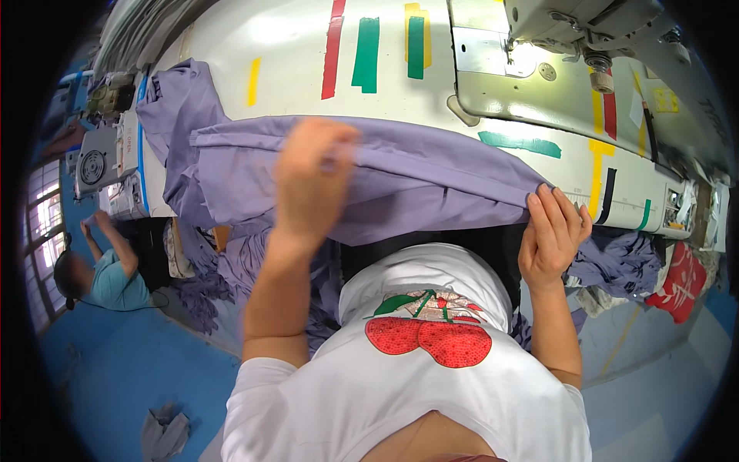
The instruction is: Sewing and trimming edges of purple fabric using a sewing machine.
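At the near edge of the table (231,46), purple cloth (416,181) is pinched by closed fingers of the right hand (553,231) and gripped by the blurred left hand (312,181), seemingly stretched flat for the sewing machine (570,69) at the far right corner.

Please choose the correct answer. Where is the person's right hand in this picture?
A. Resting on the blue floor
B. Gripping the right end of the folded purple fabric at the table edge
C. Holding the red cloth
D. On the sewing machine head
B: the right hand has its fingers curled over the end of the purple fabric at the near edge of the white table, apart from the sewing machine.
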Demonstrator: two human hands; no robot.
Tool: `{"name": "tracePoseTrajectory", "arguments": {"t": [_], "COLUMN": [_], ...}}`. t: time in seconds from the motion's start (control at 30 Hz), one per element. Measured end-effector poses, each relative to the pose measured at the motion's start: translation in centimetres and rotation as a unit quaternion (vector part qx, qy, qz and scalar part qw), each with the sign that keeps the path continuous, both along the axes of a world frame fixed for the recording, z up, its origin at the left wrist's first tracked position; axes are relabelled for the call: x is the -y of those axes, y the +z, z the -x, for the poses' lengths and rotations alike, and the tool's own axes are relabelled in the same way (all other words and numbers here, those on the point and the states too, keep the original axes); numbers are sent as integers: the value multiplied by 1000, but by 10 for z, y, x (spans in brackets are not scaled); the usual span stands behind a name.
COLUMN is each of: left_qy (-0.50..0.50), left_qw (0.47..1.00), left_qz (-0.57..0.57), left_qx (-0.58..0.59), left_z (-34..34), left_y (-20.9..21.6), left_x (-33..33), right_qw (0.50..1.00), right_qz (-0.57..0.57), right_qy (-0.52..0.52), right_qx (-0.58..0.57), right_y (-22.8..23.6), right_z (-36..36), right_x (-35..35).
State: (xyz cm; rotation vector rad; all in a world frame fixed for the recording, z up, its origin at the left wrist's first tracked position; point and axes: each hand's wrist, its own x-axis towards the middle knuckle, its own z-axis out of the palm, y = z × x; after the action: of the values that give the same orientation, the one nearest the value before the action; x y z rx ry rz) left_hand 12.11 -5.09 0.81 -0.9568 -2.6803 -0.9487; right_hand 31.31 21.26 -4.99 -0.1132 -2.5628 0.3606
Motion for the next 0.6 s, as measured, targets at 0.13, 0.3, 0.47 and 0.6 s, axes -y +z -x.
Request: {"name": "tracePoseTrajectory", "arguments": {"t": [0.13, 0.3, 0.47, 0.6], "left_qy": [-89, -111, -52, 74], "left_qw": [995, 991, 990, 977], "left_qz": [-3, 2, -30, -126], "left_qx": [44, 69, 128, 158], "left_z": [-19, -15, -9, 11], "left_y": [-10, -16, -15, -15], "left_x": [-50, -55, -51, -31], "right_qw": [1000, 1000, 1000, 1000], "right_qz": [3, 5, 9, 8], "right_qy": [-1, 1, 2, 1], "right_qx": [-2, 2, 0, 3], "right_y": [0, 1, 0, 0], "right_z": [0, 0, 0, 0], "right_x": [0, -1, -2, -2]}}
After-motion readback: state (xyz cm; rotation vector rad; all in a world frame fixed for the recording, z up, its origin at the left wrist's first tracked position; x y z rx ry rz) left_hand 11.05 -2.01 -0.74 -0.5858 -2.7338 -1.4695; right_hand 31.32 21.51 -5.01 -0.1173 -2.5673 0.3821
